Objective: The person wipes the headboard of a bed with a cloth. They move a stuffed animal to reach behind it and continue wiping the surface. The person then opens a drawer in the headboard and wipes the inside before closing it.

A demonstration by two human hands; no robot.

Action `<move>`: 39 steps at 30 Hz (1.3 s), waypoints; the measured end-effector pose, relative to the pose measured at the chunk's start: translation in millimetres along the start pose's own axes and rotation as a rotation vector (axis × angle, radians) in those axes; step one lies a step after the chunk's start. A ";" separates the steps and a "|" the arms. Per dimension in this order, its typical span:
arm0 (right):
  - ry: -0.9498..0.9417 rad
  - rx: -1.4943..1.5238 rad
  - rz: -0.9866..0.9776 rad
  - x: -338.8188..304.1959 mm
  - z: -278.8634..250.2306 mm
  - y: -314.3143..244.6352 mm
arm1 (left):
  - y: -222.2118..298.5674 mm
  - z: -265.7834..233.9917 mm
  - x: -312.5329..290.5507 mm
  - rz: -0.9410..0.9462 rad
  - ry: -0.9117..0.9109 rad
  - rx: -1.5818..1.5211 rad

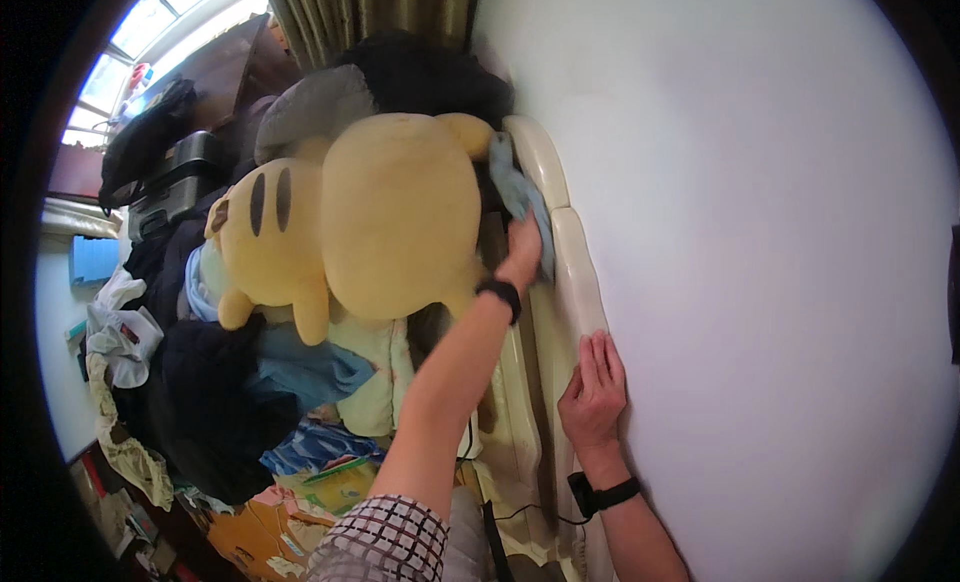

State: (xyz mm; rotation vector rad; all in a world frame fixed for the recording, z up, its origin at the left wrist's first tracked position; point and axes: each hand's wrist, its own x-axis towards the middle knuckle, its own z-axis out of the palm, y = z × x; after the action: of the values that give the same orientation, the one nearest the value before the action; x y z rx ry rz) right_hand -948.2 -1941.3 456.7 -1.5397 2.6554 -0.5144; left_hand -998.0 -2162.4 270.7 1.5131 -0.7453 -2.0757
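My left hand (523,250) reaches far forward and presses a grey-blue cloth (515,185) against the inner side of a cream headboard (580,267). Its fingers are partly hidden by the cloth and look closed on it. Nearer to me, my right hand (594,390) lies on the headboard's top edge beside the white wall, fingers stretched out and holding nothing. A large yellow plush toy (400,217) lies on its side just left of my left hand; one of its limbs touches the far end of the cloth.
Heaped clothes (210,407) and bedding lie to the left, with a grey cushion (315,112) and black fabric behind the toy. A dark case (175,197) stands farther left. A thin black cable (535,509) runs near the headboard. The white wall (770,282) bounds the right side.
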 end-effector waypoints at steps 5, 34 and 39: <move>0.008 -0.020 -0.008 -3.2 0.8 -1.1 | -113.8 -39.3 -131.6 -0.041 -0.095 0.157; 0.025 0.028 0.014 2.1 -0.1 -0.1 | -59.5 -56.8 102.6 0.500 0.272 1.017; 0.036 -0.024 0.004 2.7 0.4 -1.2 | -59.5 -75.2 49.4 0.388 0.214 0.949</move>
State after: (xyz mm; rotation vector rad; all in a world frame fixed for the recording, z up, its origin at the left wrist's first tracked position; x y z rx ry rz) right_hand -948.4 -1944.2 457.1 -1.5460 2.6999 -0.5173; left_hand -943.2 -2161.7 177.8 1.7792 -1.9164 -1.2628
